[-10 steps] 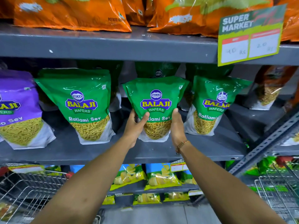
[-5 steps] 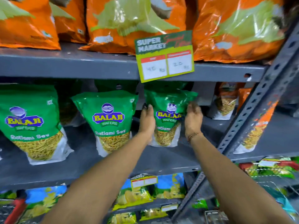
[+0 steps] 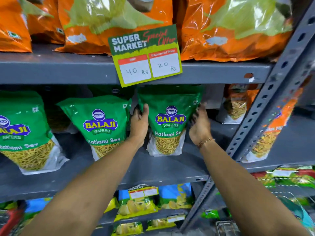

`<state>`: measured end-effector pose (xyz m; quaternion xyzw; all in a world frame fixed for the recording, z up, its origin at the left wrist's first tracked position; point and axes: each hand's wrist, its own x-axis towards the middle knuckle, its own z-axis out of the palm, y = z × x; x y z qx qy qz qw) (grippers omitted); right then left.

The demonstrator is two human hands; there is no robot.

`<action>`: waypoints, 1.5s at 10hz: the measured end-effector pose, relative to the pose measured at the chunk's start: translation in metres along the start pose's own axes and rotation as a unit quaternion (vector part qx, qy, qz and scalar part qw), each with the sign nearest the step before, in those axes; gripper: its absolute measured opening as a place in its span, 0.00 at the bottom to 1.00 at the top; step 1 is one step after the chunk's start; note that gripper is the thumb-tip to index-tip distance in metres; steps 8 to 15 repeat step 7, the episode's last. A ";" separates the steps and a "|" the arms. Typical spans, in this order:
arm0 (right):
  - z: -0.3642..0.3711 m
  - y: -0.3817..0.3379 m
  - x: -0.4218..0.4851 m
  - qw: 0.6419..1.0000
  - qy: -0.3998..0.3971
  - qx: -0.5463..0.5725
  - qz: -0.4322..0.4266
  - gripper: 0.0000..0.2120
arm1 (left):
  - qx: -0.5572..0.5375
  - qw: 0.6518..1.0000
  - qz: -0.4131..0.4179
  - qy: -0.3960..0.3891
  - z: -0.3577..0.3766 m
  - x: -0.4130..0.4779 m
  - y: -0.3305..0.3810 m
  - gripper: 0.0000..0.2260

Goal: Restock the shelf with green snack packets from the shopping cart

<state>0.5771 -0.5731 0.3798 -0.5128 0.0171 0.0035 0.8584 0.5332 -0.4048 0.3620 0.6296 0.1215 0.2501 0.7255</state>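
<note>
Green packet (image 3: 168, 123) standing upright on the grey shelf (image 3: 153, 169), pressed between both hands: left hand (image 3: 139, 124) flat against its left edge, right hand (image 3: 199, 124) cupping its right side. Shifted in the last second from the middle packet (image 3: 100, 126) to this one, nearer the slotted upright (image 3: 265, 103). Probably straightening, close to letting go. Glossy crinkled film, clear window showing thin yellow strands, white gusseted base. Price card (image 3: 144, 55) hanging above; orange bags (image 3: 235, 28) puffed and shiny overhead.
</note>
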 end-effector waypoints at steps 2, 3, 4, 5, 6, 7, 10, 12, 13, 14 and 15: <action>-0.026 0.065 -0.030 0.976 -0.100 -0.187 0.050 0.27 | 0.142 0.967 -0.109 -0.183 -0.014 -0.035 -0.038 0.32; -0.033 0.065 -0.037 0.973 -0.062 -0.222 0.022 0.22 | 0.140 0.973 -0.100 -0.156 -0.013 -0.041 -0.040 0.27; -0.038 0.064 -0.041 0.969 -0.070 -0.235 0.019 0.21 | 0.142 0.973 -0.092 -0.156 -0.013 -0.046 -0.040 0.27; -0.037 0.063 -0.050 0.964 -0.063 -0.258 0.019 0.21 | 0.155 0.970 -0.101 -0.158 -0.011 -0.055 -0.036 0.27; -0.028 0.051 -0.054 0.966 -0.047 -0.251 0.037 0.28 | 0.151 0.967 -0.118 -0.168 -0.006 -0.059 -0.026 0.29; -0.022 0.056 -0.073 0.943 0.087 -0.321 0.004 0.28 | 0.227 0.965 -0.081 -0.107 -0.012 -0.080 -0.023 0.32; -0.022 0.056 -0.073 0.943 0.087 -0.321 0.004 0.28 | 0.227 0.965 -0.081 -0.107 -0.012 -0.080 -0.023 0.32; -0.022 0.056 -0.073 0.943 0.087 -0.321 0.004 0.28 | 0.227 0.965 -0.081 -0.107 -0.012 -0.080 -0.023 0.32; -0.022 0.056 -0.073 0.943 0.087 -0.321 0.004 0.28 | 0.227 0.965 -0.081 -0.107 -0.012 -0.080 -0.023 0.32; -0.022 0.056 -0.073 0.943 0.087 -0.321 0.004 0.28 | 0.227 0.965 -0.081 -0.107 -0.012 -0.080 -0.023 0.32; -0.022 0.056 -0.073 0.943 0.087 -0.321 0.004 0.28 | 0.227 0.965 -0.081 -0.107 -0.012 -0.080 -0.023 0.32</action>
